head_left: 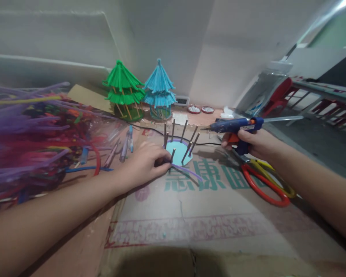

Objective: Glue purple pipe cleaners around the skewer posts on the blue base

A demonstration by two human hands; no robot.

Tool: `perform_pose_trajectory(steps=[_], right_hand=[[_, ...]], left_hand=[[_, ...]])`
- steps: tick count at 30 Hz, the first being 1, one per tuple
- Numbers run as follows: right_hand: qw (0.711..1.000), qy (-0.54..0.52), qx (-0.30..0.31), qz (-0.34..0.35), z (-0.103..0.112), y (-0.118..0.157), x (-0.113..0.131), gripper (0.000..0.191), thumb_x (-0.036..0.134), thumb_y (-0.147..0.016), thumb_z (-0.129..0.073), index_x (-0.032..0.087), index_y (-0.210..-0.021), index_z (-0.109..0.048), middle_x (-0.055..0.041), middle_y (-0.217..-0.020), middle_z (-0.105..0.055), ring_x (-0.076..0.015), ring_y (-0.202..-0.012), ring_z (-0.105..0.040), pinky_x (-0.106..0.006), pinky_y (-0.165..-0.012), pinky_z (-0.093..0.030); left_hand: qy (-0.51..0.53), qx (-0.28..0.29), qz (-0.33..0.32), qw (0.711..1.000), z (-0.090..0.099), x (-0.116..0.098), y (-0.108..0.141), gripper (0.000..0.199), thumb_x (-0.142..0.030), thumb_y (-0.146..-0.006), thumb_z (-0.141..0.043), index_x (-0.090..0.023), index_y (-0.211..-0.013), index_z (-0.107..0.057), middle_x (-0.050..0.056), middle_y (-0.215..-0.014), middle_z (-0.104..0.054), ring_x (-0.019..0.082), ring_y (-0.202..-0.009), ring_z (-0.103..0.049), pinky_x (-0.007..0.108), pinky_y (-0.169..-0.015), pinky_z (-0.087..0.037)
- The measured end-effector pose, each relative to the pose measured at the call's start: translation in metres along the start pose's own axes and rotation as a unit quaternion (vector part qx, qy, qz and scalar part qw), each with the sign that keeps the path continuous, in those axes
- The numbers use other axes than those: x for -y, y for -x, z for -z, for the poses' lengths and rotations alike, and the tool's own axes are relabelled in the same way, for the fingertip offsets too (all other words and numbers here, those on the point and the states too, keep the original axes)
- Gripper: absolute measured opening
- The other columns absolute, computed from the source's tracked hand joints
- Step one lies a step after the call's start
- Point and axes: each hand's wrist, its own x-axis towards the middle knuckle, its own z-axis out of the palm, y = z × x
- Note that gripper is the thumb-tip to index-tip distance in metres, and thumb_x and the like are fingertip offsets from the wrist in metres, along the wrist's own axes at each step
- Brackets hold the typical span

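Observation:
My left hand (148, 162) pinches a purple pipe cleaner (188, 171) against the near edge of a light-blue board base (177, 150). The strip's loose end trails to the right over the cardboard, while purple also lines part of the base's far rim. Several thin brown sticks (184, 130) stand up around that rim, some leaning outward. In my right hand (255, 142) is a blue hot glue gun (229, 125), its fingers wrapped round the handle and orange trigger. The gun's nozzle points left, right of the sticks and apart from them. A clear glue stick (282, 119) sticks out of its back.
Scissors with red and yellow handles (266, 188) lie below the glue gun. Green (123, 90) and blue (160, 88) pavilion models stand at the back. Pipe cleaners (31, 130) are piled left, beside pens (125, 146). A black cord (150, 128) runs behind the base.

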Motion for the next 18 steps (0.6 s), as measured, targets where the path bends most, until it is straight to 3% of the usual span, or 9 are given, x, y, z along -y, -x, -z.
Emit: perform_pose_trajectory(steps=[5,7,10,14,18], right_hand=[[0.991,0.097,-0.085,0.018,-0.002,-0.047,0.003,0.039,0.048,-0.073,-0.082,0.020,-0.098,-0.073,-0.0046,-0.090,-0.075,-0.0195,-0.088,-0.068,-0.034,-0.087,-0.054],[0.975,0.189,-0.119,0.007,-0.003,-0.074,0.003,0.036,0.040,-0.070,-0.085,0.018,-0.097,-0.074,-0.0062,-0.090,-0.075,-0.0210,-0.090,-0.067,-0.034,-0.085,-0.053],[0.928,0.321,-0.179,-0.058,-0.006,-0.113,-0.002,0.032,0.041,-0.075,-0.082,0.016,-0.095,-0.075,-0.0055,-0.077,-0.072,-0.0212,-0.077,-0.065,-0.034,-0.074,-0.053],[0.927,0.323,-0.179,-0.062,-0.018,-0.147,-0.019,0.028,0.040,-0.082,-0.076,0.015,-0.094,-0.073,-0.0049,-0.069,-0.069,-0.0214,-0.073,-0.066,-0.032,-0.068,-0.053],[0.931,0.322,-0.164,-0.049,-0.025,-0.155,-0.034,0.025,0.036,-0.087,-0.072,0.017,-0.103,-0.070,-0.0071,-0.078,-0.074,-0.0222,-0.078,-0.069,-0.033,-0.069,-0.057]], left_hand=[[0.014,0.004,-0.023,1.000,-0.002,0.001,0.000,0.010,-0.028,-0.091,-0.064,-0.021,-0.092,-0.070,-0.001,-0.077,-0.064,0.017,-0.077,-0.057,0.032,-0.077,-0.036],[0.016,0.008,-0.025,1.000,-0.002,0.001,0.000,0.010,-0.028,-0.091,-0.064,-0.020,-0.092,-0.070,0.000,-0.079,-0.065,0.017,-0.079,-0.057,0.032,-0.077,-0.036],[0.019,0.016,-0.021,0.999,-0.003,0.000,-0.001,0.010,-0.027,-0.091,-0.063,-0.020,-0.091,-0.071,0.001,-0.081,-0.065,0.018,-0.082,-0.057,0.032,-0.077,-0.037],[0.022,0.020,-0.018,0.999,-0.002,0.000,-0.001,0.010,-0.027,-0.092,-0.063,-0.020,-0.091,-0.070,0.002,-0.083,-0.065,0.019,-0.083,-0.057,0.032,-0.077,-0.037],[0.026,0.014,-0.021,0.999,-0.002,0.000,-0.001,0.010,-0.027,-0.092,-0.064,-0.019,-0.089,-0.069,0.001,-0.082,-0.065,0.018,-0.083,-0.056,0.032,-0.077,-0.036]])
